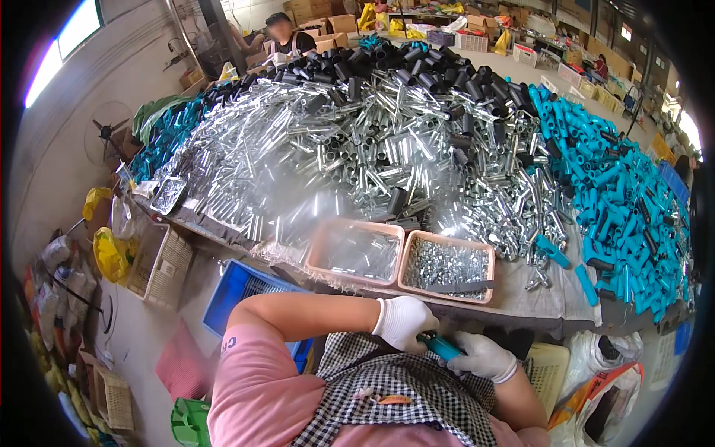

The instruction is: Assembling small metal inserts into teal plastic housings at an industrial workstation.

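Observation:
In front of my checked apron, a short teal plastic tube [441, 346] is held between my two white-gloved hands. My left hand [404, 323] closes around its upper left end, and my right hand [482, 357] grips the lower right end. Just beyond them, at the table's near edge, stand two pink trays. Shiny metal pins [365, 257] lie in the left tray [313, 249]; small metal fittings [447, 262] fill the right tray [403, 276], with a dark flat strip [462, 286] across its front.
Silvery metal tubes [261, 141] heap across the table, with black sleeves [417, 67] at the back and teal plastic parts [618, 194] on the right. A blue crate [227, 294] and a beige crate [165, 264] stand below left. White sacks [603, 357] sit at right. Another person [287, 37] is beyond the heap.

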Action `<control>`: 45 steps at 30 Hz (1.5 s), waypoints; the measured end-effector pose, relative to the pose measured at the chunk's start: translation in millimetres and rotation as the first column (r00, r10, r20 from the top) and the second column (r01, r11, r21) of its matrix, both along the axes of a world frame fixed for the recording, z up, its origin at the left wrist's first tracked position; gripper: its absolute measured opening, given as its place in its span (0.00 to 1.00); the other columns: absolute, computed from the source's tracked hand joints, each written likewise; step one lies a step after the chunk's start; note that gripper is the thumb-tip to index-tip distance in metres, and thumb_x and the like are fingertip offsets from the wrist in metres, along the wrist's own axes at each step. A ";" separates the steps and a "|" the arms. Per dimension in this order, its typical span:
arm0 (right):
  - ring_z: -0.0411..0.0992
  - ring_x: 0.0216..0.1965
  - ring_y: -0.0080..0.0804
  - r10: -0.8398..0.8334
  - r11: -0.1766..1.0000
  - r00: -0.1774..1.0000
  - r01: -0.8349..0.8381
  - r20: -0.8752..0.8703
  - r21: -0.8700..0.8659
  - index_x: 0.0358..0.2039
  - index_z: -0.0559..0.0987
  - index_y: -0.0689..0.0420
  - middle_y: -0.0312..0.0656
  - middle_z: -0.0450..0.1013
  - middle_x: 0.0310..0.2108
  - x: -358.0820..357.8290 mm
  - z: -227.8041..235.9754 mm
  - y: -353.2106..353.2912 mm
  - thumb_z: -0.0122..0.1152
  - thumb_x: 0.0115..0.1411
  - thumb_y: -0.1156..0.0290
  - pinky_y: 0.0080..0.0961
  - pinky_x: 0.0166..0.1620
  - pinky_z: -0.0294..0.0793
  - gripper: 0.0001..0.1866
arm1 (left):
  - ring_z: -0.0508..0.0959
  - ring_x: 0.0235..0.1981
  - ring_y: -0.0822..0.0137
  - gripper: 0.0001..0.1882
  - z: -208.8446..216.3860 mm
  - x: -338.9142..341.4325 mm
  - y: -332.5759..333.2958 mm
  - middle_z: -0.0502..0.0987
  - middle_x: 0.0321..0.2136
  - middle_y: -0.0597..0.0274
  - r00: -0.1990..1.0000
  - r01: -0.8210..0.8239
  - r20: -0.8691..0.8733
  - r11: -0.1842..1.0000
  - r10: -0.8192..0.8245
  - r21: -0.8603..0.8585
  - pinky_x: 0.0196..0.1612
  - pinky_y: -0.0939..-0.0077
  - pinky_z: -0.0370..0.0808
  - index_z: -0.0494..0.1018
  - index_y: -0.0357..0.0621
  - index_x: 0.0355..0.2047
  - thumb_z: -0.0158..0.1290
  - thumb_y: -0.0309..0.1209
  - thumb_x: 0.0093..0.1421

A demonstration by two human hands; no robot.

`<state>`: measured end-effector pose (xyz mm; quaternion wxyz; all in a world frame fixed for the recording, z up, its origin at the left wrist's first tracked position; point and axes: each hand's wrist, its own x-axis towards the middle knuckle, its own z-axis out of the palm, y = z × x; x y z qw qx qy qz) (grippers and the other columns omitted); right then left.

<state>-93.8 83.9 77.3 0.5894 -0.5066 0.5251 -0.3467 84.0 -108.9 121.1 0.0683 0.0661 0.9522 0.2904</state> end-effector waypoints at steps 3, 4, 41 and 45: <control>0.77 0.28 0.42 -0.154 0.940 0.791 -0.067 -0.592 -0.334 0.48 0.76 0.59 0.49 0.77 0.29 18.7 33.4 -5.4 0.69 0.48 0.62 0.34 0.32 0.76 0.27 | 0.79 0.26 0.48 0.19 -8.3 6.3 -2.7 0.78 0.23 0.49 0.998 -0.064 -0.021 0.996 0.065 0.066 0.31 0.59 0.77 0.78 0.39 0.32 0.63 0.40 0.45; 0.77 0.27 0.43 -0.251 0.884 0.665 -0.138 -0.703 -0.446 0.48 0.76 0.59 0.47 0.78 0.30 21.8 30.8 -4.5 0.70 0.47 0.62 0.36 0.31 0.76 0.28 | 0.79 0.26 0.48 0.18 -7.5 6.5 -6.6 0.78 0.23 0.48 0.997 -0.065 -0.042 0.989 0.071 0.134 0.31 0.59 0.77 0.78 0.39 0.31 0.63 0.40 0.45; 0.67 0.20 0.26 -0.257 0.964 0.321 0.152 0.912 0.219 0.67 0.56 0.48 0.48 0.72 0.43 35.9 9.3 -20.2 0.59 0.63 0.55 0.21 0.18 0.64 0.36 | 0.75 0.47 0.62 0.37 17.5 9.9 -92.6 0.74 0.47 0.52 0.782 -0.337 0.204 0.125 0.589 0.933 0.50 0.68 0.72 0.59 0.39 0.63 0.47 0.14 0.49; 0.67 0.20 0.26 -0.245 0.964 0.286 0.176 0.926 0.201 0.67 0.55 0.50 0.48 0.72 0.43 35.6 10.6 -12.1 0.59 0.62 0.55 0.21 0.18 0.65 0.37 | 0.75 0.37 0.72 0.26 16.8 20.9 -86.3 0.74 0.34 0.62 0.849 -0.412 0.018 0.639 0.529 0.650 0.42 0.77 0.72 0.67 0.32 0.46 0.53 0.15 0.43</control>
